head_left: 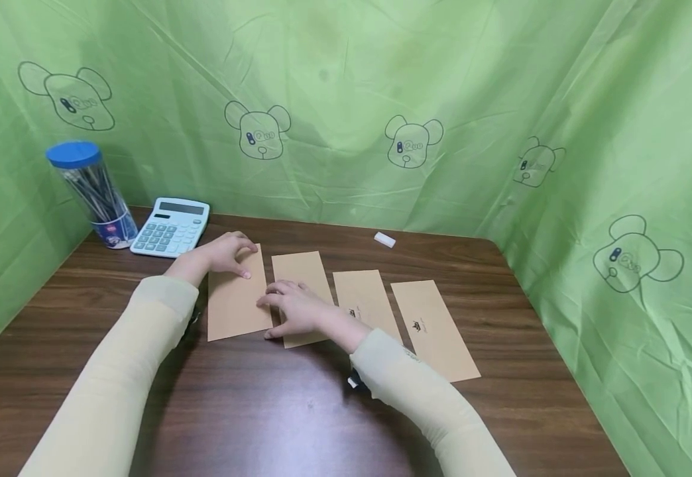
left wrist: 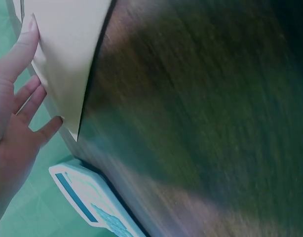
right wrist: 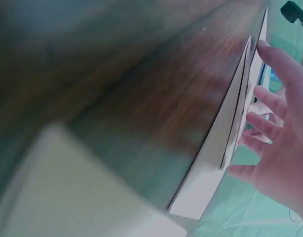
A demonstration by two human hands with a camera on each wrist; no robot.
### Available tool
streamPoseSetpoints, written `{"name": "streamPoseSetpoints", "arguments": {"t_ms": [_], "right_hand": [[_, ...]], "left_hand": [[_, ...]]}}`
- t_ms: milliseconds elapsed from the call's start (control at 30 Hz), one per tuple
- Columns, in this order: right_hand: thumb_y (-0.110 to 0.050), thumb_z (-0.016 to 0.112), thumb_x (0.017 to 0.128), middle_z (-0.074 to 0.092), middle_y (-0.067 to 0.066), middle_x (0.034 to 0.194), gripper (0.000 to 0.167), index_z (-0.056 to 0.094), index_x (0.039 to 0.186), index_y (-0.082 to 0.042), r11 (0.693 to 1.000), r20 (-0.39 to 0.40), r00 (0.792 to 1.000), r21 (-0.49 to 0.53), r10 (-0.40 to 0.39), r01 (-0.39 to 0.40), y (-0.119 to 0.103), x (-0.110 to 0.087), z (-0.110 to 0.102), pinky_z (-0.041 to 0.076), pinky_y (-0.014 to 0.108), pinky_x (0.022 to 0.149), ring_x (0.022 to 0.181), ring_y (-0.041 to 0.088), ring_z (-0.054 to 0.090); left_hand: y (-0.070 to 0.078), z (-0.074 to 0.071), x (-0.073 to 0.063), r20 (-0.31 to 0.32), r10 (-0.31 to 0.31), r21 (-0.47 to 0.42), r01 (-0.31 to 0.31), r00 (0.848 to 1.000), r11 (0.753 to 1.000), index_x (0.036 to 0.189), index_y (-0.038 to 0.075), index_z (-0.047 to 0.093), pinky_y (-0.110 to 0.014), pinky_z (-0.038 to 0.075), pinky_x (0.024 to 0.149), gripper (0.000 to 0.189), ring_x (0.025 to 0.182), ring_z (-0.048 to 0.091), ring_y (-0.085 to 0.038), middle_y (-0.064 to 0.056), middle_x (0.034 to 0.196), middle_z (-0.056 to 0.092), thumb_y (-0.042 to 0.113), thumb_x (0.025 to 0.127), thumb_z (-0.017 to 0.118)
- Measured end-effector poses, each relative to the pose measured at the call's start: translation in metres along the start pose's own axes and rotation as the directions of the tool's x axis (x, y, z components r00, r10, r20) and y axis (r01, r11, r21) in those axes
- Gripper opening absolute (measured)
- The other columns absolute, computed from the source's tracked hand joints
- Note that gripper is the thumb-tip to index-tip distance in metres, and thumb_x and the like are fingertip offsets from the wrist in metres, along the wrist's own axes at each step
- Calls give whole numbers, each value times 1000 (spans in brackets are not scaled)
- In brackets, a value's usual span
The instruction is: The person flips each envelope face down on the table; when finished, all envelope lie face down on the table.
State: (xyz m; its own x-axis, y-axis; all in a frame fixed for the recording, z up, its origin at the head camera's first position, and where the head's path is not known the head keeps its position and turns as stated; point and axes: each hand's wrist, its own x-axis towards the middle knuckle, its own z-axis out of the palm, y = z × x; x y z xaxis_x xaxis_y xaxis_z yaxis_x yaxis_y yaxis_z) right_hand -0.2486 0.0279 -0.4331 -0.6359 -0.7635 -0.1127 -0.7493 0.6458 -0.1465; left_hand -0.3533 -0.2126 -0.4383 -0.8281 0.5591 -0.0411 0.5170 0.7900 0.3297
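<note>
Tan and rectangular, the leftmost paper envelope (head_left: 235, 306) lies on our dark wood-grain table (head_left: 238, 411) between our loosely spread left hand (head_left: 225, 254) at its far edge and spread right hand (head_left: 298, 307) along its right edge, presumably to straighten it.

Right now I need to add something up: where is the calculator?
In the head view, the calculator sits at the back left of the table, just right of the blue-lidded jar.
</note>
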Motion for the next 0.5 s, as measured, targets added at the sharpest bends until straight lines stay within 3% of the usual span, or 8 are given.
{"name": "streamPoseSetpoints", "arguments": {"t_ms": [200,500], "right_hand": [[-55,69,78,42,3,143,66,51,134,-25,1000,-62,998,11,-25,25,12,-24,-7,26,48,112,137,21,32],[-49,72,77,43,11,142,67,52,132,-17,998,-68,996,3,63,-63,39,-60,-8,26,50,111,135,30,34]], "left_hand": [[4,-1,0,-8,-7,4,7,1000,1000,123,0,58,-56,28,107,66,124,39,-45,-24,129,50,35,72,80],[3,1,-1,11,-10,31,10,1000,999,125,0,56,-57,29,106,68,124,38,-46,-25,131,49,38,73,79]]}}
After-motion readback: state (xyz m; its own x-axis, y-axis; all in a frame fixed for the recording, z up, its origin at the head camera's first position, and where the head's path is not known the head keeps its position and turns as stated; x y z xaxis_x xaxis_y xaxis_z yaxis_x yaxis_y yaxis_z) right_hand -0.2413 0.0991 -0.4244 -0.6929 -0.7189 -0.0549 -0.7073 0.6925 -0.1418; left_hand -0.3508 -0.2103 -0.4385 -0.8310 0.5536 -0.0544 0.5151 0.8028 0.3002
